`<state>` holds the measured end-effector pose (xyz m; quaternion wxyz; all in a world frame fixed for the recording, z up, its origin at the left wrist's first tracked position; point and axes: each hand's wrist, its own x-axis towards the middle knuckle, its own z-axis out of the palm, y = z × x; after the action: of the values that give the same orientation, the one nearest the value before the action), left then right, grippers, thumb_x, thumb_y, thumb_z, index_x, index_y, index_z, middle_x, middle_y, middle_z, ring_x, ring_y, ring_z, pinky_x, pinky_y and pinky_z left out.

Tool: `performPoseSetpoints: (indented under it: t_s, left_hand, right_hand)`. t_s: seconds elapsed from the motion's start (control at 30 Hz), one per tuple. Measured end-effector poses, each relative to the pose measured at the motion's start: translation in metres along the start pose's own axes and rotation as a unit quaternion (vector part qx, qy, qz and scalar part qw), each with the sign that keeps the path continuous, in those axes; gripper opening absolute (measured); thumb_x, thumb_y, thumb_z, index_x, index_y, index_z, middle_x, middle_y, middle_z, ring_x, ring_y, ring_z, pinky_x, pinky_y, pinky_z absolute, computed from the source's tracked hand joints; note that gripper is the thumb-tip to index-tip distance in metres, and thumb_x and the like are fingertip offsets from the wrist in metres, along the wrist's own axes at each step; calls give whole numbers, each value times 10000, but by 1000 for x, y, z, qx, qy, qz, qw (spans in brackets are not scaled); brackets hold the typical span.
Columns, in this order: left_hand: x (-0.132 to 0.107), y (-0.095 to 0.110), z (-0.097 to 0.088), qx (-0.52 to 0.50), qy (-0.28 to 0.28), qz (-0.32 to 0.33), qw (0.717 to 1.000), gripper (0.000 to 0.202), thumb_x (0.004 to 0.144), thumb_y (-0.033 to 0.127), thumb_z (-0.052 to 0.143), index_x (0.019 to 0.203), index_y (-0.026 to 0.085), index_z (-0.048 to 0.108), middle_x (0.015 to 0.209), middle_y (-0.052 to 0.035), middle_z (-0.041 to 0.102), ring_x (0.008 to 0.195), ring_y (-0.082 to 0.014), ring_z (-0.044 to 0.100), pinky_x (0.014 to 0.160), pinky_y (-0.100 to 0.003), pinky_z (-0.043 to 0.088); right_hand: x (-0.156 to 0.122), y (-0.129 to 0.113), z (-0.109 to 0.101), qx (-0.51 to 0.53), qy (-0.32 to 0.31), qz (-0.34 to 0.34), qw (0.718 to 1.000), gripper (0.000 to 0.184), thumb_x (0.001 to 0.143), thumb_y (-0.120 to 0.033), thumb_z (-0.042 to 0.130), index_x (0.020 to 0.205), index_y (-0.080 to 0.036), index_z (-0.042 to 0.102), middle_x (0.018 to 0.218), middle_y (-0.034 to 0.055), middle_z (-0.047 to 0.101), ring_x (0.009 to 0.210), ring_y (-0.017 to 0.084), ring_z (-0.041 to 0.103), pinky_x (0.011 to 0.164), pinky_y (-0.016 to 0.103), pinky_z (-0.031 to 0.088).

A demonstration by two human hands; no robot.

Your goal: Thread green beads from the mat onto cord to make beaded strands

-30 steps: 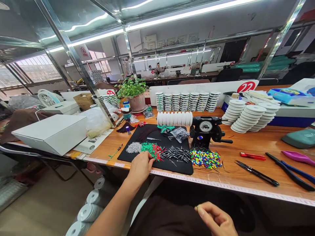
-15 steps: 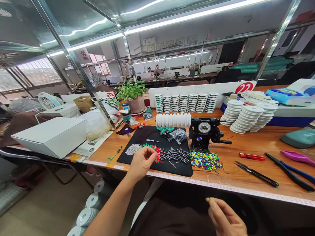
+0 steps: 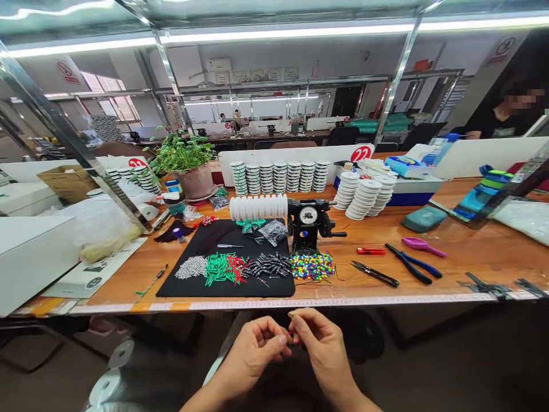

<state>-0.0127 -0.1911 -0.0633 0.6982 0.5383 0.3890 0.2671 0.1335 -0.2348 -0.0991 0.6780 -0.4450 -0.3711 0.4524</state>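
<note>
My left hand [image 3: 257, 346] and my right hand [image 3: 319, 343] meet fingertip to fingertip below the table's front edge, over my lap. Both are pinched around something tiny with a hint of red between them; I cannot make out what it is. On the table ahead lies a black mat [image 3: 227, 286] carrying piles of silver beads [image 3: 191, 267], green and red tube beads [image 3: 223, 268] and dark beads [image 3: 269, 265]. A heap of multicoloured round beads [image 3: 312, 266] sits just right of the mat, in front of a black winding device with a dial [image 3: 307, 223].
Scissors [image 3: 374, 273], blue-handled pliers [image 3: 409, 264], a red cutter [image 3: 371, 250] and a purple tool [image 3: 422, 246] lie right of the beads. Stacks of white spools [image 3: 278, 176] and a potted plant [image 3: 189, 166] stand at the back. White boxes [image 3: 30, 252] sit left. Another person [image 3: 510, 114] is at far right.
My left hand left the green and red beads on the mat and came down to my lap, joining the right hand. The view swung to the right.
</note>
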Motion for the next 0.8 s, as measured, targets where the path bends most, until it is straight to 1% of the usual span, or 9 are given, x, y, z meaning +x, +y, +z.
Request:
performPoseSetpoints:
  t_s: [0.1,0.2,0.3,0.4,0.5,0.57,0.63,0.73,0.8]
  left_hand:
    - [-1,-2,1,-13,-17,-13,1000,494,660,570,850,712,140,613,811,-56,667,695,-149,632,640,-252,476]
    - [-2,-4,1,-29,-34,-12,999,465,665,534,863,788,147,636,784,-45,671,716,-157,640,676,-266,495]
    - [-1,-8,0,-28,-12,-6,1000,419,653,472,884,792,147,659,692,-21,668,648,-137,611,648,-251,480]
    - [-1,-11,1,-6,3,-16,1000,356,670,444,859,723,135,692,591,-6,639,553,-125,564,571,-241,448]
    - [-4,-9,2,37,4,-10,999,309,720,426,805,679,133,716,552,-1,612,530,-124,536,552,-240,428]
    - [-7,-5,2,88,14,3,996,278,752,404,775,675,143,721,575,-6,618,561,-135,545,578,-245,436]
    - [-8,-2,1,126,28,18,991,263,782,402,752,697,155,721,610,-12,633,600,-147,558,605,-248,443]
    - [-4,-4,-1,83,45,33,995,314,776,469,763,745,160,719,673,-25,663,659,-162,583,647,-255,468]
    - [0,-9,-1,18,67,35,997,355,733,504,800,773,157,734,742,-39,692,704,-172,601,682,-263,488]
  right_hand:
    - [-4,-1,-2,-56,-15,-61,996,191,914,-373,713,874,-197,773,683,10,646,590,146,610,554,213,509]
    - [-8,-4,-5,-146,-51,-164,974,127,955,-250,655,920,-217,772,766,31,685,671,168,655,618,233,536]
    - [-13,-3,-8,-193,-84,-242,947,184,964,-148,608,1021,-232,761,842,53,711,725,186,689,660,252,572]
    - [-17,3,-8,-213,-98,-271,934,272,959,-95,587,1117,-252,745,875,63,713,739,193,695,664,260,587]
    - [-18,5,-7,-217,-102,-281,929,311,953,-77,582,1153,-259,736,876,62,712,740,191,694,669,258,581]
    - [-17,2,-8,-213,-91,-271,934,258,942,-88,602,1086,-244,749,845,52,708,716,184,688,653,245,567]
    - [-14,-3,-9,-208,-56,-240,947,154,933,-127,631,963,-222,749,799,37,697,685,176,670,631,235,543]
    - [-12,-7,-10,-213,-17,-178,961,136,934,-209,643,814,-203,708,724,12,661,632,161,623,590,229,487]
    - [-12,-6,-9,-220,-28,-149,964,177,935,-238,630,775,-198,693,704,4,646,625,157,607,591,233,458]
